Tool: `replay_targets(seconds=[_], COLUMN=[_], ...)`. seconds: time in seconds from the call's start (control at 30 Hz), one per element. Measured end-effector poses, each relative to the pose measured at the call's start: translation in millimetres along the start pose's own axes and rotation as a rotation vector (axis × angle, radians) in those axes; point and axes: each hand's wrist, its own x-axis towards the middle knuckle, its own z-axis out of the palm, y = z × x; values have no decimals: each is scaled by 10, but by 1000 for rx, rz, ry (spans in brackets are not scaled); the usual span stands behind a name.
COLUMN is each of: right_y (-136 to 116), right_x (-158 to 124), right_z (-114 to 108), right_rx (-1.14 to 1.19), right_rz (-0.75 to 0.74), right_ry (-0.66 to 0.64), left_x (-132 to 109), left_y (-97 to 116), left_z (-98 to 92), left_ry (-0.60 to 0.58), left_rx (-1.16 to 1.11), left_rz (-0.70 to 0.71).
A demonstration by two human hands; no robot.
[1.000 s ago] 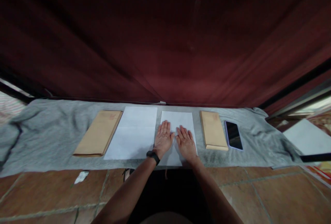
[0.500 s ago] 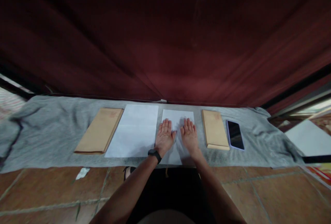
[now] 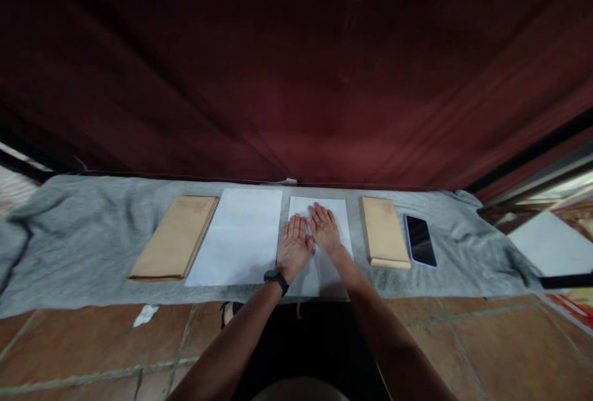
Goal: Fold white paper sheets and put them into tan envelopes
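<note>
A sheet of white paper (image 3: 340, 215) lies on the grey cloth in front of me, with a faint lengthwise crease. My left hand (image 3: 294, 246) rests palm down along its left side, fingers stretched out and holding nothing; a black watch (image 3: 277, 279) is on that wrist. Also flat on this sheet, near its middle, is my right hand (image 3: 325, 228), its fingers extended and its thumb side close against the left hand. Just left of the sheet is a larger stack of white paper (image 3: 241, 234). Parts of the sheet are hidden under both hands.
Brown envelopes lie in a left stack (image 3: 176, 237) and a right stack (image 3: 384, 231). A phone (image 3: 420, 240) in a pale purple case is at the far right. Grey cloth (image 3: 88, 234) covers the narrow surface, backed by a dark red curtain (image 3: 296, 92). Tiled floor (image 3: 509, 339) lies below.
My right hand has slid left and slightly forward over the sheet, from its right side to beside my left hand. The left hand has hardly moved.
</note>
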Motion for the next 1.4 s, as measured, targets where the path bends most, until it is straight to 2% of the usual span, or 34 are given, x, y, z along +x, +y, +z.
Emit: replay_targets(seconds=[0.23,0.5,0.63,0.8,1.0,1.1,1.2,1.3,1.4], right_y=[329,598,518,295,209,209,207,202,196], right_x=[-2,-139,-166,-218,-239,-231,-233,-238,-237], right_z=[-7,-73,-97,-93,-91,-111,-143,-174,-184], right_rx=[-67,-155,-143,-92,-87,-79,-91,-111,-120], right_rz=[145,212,262,141,149,153,145,134,136], right_ry=[87,147,156,75,45,38,10,-25,-34], left_x=[-1,-2,0,3,0,128,385,658,828], left_y=[-11,4,2,-9,7,85,221,330,339], left_z=[17,-1,-11,-16,-26,-15,14,60,113], left_ry=[32,8,17,24,22,30,17,-41,-79], left_rx=[-1,59,59,58,83,53,-22,-74,-68], left_rz=[-3,-10,-1,12,-2,-36,22,70,66])
